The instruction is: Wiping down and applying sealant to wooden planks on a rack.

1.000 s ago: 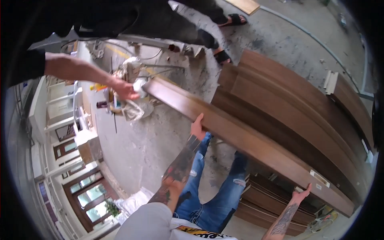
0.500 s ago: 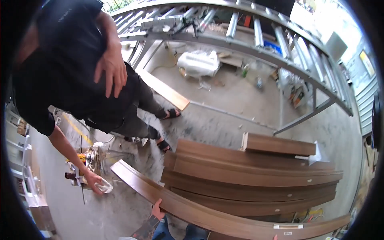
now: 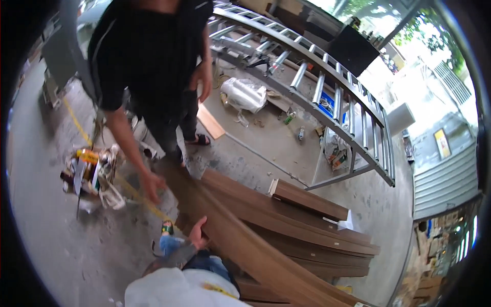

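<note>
- Concrete floor (image 3: 266, 138) fills most of what I see, grey and stained, with a long metal roller conveyor (image 3: 327, 82) crossing the upper half toward two o'clock.
- My left hand (image 3: 198, 233) sits just below centre – its fingers (image 3: 202, 223) are curled over the near edge of a long brown board (image 3: 240, 240), thumb side on the upper face, so they are clamped on the wood rather than spread.
- That board runs from about ten o'clock of my hand down to the frame's bottom at five o'clock, tilted, lying above a stack of similar brown boards (image 3: 307, 225) at three o'clock.
- My right hand I cannot find anywhere in the view; its fingers I cannot judge.
- At eleven o'clock stands another person in black – that person's hand (image 3: 152, 185) reaches down to the far end of the same board and touches it.
- Left of that hand, at nine o'clock, a cluttered pile of tools and rags (image 3: 92, 174) rests on the floor.
- A crumpled plastic bag (image 3: 245, 94) lies at twelve o'clock, near the conveyor.
- One short board (image 3: 309, 199) lies on top of the stack.
</note>
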A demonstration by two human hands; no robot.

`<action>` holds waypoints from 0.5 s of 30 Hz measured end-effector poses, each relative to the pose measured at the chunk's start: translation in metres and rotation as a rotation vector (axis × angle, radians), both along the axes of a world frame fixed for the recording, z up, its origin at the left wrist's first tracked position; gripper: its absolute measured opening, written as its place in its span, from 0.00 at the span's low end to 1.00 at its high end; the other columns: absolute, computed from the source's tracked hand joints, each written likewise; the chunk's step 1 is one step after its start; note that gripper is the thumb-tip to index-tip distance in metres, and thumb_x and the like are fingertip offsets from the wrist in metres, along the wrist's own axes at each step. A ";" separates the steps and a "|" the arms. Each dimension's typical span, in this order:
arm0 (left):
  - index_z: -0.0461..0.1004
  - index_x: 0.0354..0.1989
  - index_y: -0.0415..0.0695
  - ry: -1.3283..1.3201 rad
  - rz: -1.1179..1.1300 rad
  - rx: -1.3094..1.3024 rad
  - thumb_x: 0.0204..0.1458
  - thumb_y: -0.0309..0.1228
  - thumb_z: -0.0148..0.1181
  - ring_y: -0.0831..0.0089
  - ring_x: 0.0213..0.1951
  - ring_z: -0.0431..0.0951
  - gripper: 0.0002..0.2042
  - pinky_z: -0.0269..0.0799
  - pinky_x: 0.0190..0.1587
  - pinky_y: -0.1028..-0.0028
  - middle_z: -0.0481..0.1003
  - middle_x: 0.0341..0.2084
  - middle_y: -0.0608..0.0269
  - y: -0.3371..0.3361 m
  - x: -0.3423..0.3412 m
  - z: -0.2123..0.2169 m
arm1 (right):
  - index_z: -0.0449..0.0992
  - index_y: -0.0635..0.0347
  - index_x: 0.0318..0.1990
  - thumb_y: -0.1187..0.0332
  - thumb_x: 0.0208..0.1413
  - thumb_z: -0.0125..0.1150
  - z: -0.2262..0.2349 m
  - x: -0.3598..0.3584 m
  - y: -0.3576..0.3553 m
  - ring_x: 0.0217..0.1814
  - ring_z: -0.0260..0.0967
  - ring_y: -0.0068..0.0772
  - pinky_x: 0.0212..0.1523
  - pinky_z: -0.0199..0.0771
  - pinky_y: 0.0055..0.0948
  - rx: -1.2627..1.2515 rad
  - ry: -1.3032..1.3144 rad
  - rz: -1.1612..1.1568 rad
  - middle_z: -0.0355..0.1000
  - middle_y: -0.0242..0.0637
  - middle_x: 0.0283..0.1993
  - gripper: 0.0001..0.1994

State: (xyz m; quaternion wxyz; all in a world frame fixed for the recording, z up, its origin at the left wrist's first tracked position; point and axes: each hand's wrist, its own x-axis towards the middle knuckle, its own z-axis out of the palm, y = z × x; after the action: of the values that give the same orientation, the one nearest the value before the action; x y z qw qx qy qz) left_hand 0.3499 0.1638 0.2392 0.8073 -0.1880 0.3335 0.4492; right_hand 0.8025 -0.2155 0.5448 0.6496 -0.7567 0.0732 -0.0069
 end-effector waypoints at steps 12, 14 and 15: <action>0.74 0.58 0.44 -0.348 0.132 0.346 0.64 0.40 0.57 0.61 0.57 0.76 0.18 0.70 0.63 0.60 0.78 0.53 0.59 0.062 0.026 0.104 | 0.62 0.53 0.66 0.44 0.55 0.64 0.099 -0.043 -0.033 0.51 0.69 0.44 0.51 0.75 0.49 0.113 -0.245 0.104 0.69 0.48 0.45 0.37; 0.73 0.57 0.43 -0.355 0.101 0.390 0.64 0.40 0.57 0.62 0.56 0.77 0.18 0.71 0.63 0.61 0.78 0.53 0.59 0.085 0.029 0.120 | 0.62 0.53 0.66 0.44 0.55 0.64 0.108 -0.048 -0.028 0.52 0.69 0.44 0.51 0.75 0.49 0.123 -0.261 0.127 0.69 0.47 0.46 0.37; 0.73 0.57 0.43 -0.350 0.082 0.400 0.64 0.39 0.57 0.63 0.56 0.77 0.18 0.72 0.62 0.61 0.79 0.52 0.59 0.099 0.031 0.127 | 0.63 0.53 0.66 0.44 0.55 0.64 0.110 -0.049 -0.022 0.52 0.69 0.44 0.52 0.74 0.49 0.136 -0.269 0.138 0.69 0.47 0.47 0.37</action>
State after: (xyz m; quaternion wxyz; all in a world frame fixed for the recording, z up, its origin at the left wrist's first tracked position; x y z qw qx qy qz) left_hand 0.3813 0.2628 0.3666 0.8548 -0.1130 0.0856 0.4992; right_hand 0.7538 -0.2373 0.6548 0.7022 -0.7065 -0.0663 -0.0585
